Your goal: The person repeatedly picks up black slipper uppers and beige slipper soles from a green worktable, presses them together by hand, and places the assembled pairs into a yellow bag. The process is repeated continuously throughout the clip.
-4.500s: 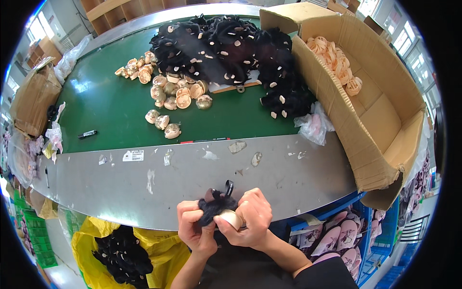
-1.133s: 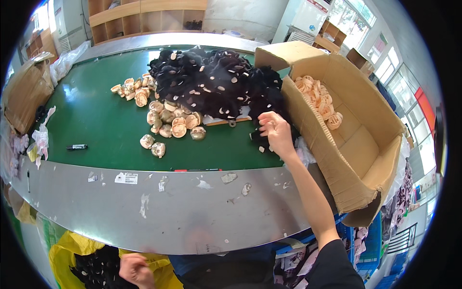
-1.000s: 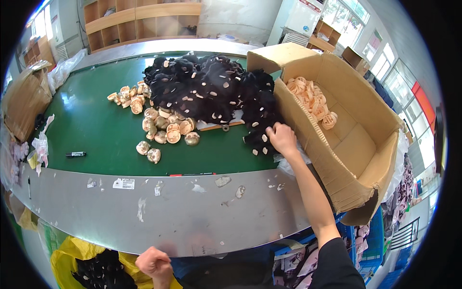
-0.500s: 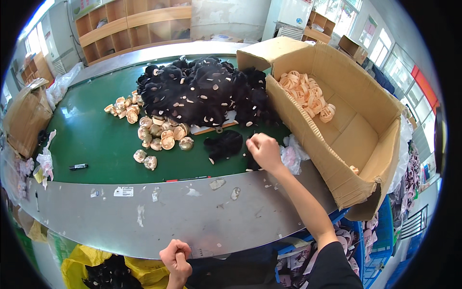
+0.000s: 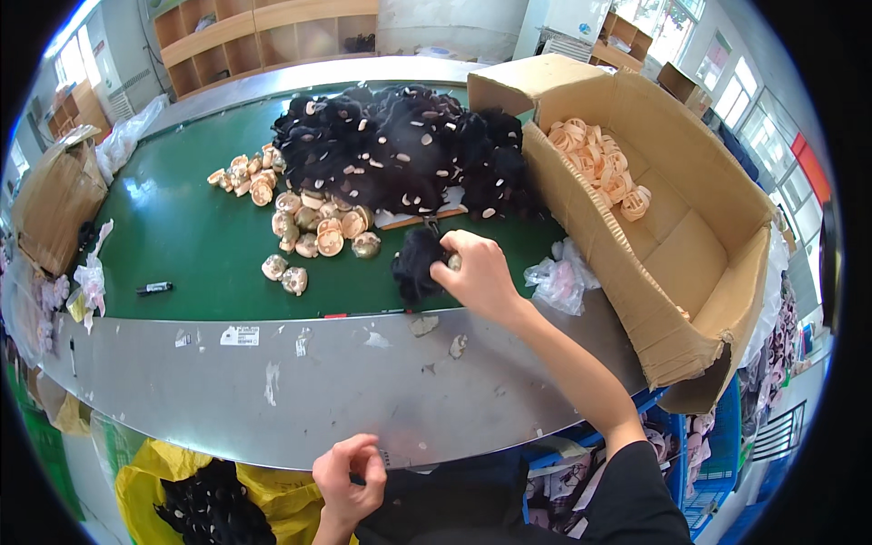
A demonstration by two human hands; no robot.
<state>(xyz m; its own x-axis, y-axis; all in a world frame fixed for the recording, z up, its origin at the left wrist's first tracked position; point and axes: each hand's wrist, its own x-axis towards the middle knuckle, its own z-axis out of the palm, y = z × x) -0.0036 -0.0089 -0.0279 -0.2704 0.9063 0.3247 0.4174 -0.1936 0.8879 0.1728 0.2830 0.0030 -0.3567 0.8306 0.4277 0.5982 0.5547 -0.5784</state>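
My right hand [image 5: 477, 277] reaches over the green tabletop, its fingers and thumb closed at the right edge of a black furry piece [image 5: 416, 263]. A small pale spot shows between the thumb and fingers; I cannot tell whether it belongs to that piece. Behind it lies a big heap of black furry pieces [image 5: 381, 150] dotted with pale oval tabs. Left of the hand sit several peach and gold cup-shaped shells [image 5: 309, 222]. Close to the table's near metal edge my left hand [image 5: 348, 481] hovers, fingers loosely curled and apart, with nothing visible in them.
A large open cardboard box [image 5: 690, 263] holding peach-coloured rings [image 5: 595, 159] stands at the right. Crumpled clear plastic [image 5: 559, 277] lies beside it. A black marker [image 5: 154, 288] rests on the left. Below the edge are a yellow bag [image 5: 150, 472] and blue crates [image 5: 713, 463].
My right hand has moved left and closed on the black furry piece, which is now bunched up. My left hand has loosened from a fist. The view has shifted slightly.
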